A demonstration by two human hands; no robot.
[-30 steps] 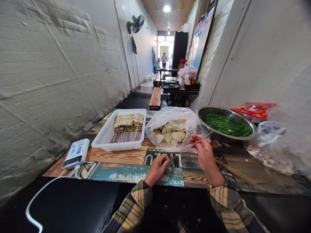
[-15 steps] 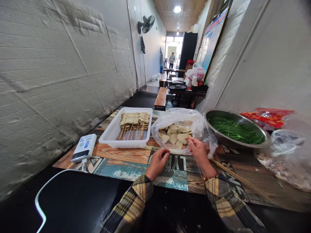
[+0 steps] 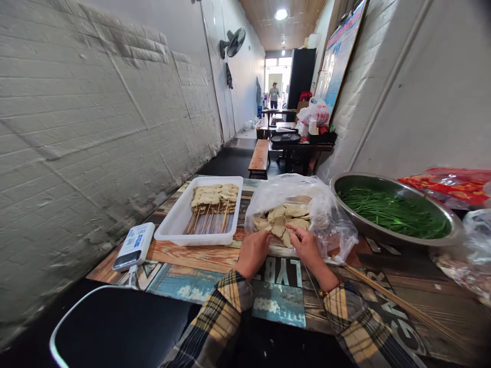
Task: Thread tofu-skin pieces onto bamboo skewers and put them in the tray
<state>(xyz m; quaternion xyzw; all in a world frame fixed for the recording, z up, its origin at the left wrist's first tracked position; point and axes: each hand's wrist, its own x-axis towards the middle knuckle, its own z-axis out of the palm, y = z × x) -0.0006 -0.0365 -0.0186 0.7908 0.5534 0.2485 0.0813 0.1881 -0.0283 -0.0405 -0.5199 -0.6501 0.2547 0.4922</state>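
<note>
My right hand (image 3: pixel 307 248) pinches a thin bamboo skewer (image 3: pixel 310 276); its shaft runs down under the palm towards the wrist, and its tip is near the slices. My left hand (image 3: pixel 253 251) is closed, fingertips at the near edge of a pile of flat beige slices (image 3: pixel 279 213). Whether those fingertips grip a slice is hidden. The slices lie in an open clear plastic bag (image 3: pixel 322 202) just beyond both hands. To the left, a white plastic tray (image 3: pixel 169 228) contains skewered slices (image 3: pixel 215 195), sticks pointing towards me.
Loose bamboo skewers (image 3: pixel 399 299) lie right of my right hand. A steel basin (image 3: pixel 456 232) of green stalks (image 3: pixel 395 212) stands at the right, beside plastic bags (image 3: pixel 479 230). A white power bank (image 3: pixel 134 245) with a cable lies left. A person (image 3: pixel 273 94) stands far back.
My left hand has moved forward to the slices. My right hand has shifted slightly left, closer to the left one. The view has moved a little.
</note>
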